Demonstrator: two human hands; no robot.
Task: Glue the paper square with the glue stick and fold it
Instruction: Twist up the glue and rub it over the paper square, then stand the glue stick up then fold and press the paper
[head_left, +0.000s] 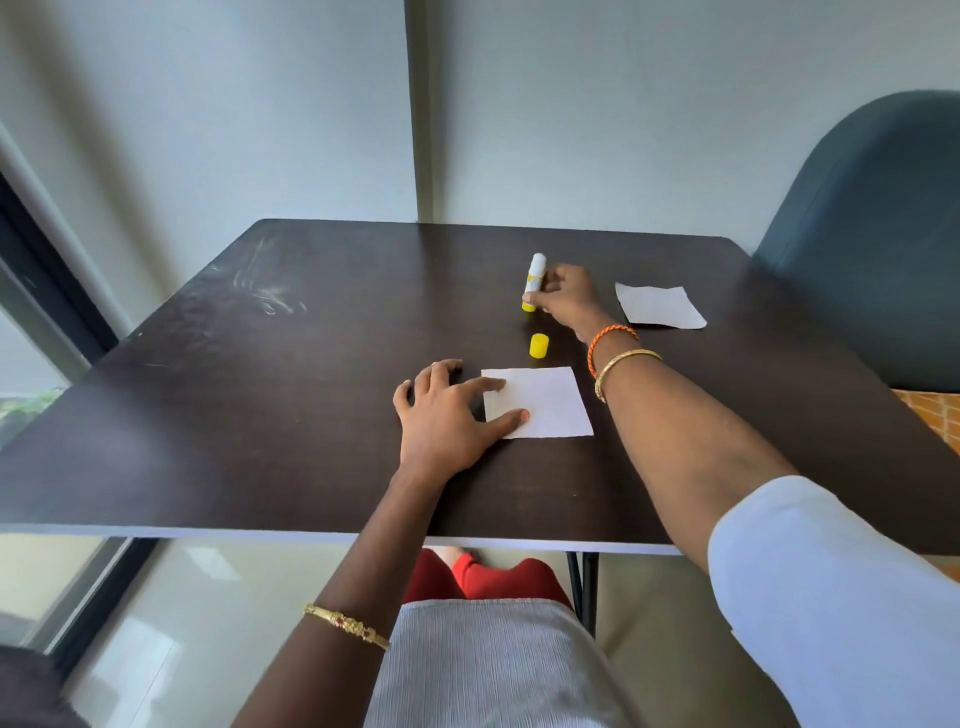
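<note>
A: I'm watching the head view. My left hand (447, 415) lies flat on the dark counter (260, 415), fingers spread and relaxed, nothing gripped. Forefinger and thumb rest on the left edge of the paper square (540, 402), pinning it down.

B: And the right?

A: My right hand (563, 299) is stretched out past the square. Its fingers are curled round the glue stick (534, 283), which stands upright on the counter, yellow base down, white top up and uncapped.

B: Where's the cap?

A: The cap (539, 345) is yellow and stands on its own between the stick and the square, close to the square's far edge, touching neither.

B: Is the square folded?

A: It lies flat, near the middle of the counter, a little to the right. I can't tell from here if there's glue on it.

B: Anything else out there?

A: A second sheet (660, 306), white, farther right, beside my right wrist, one corner slightly lifted. A blue chair (872, 234) stands at the counter's right side. Bangles on both wrists.
</note>
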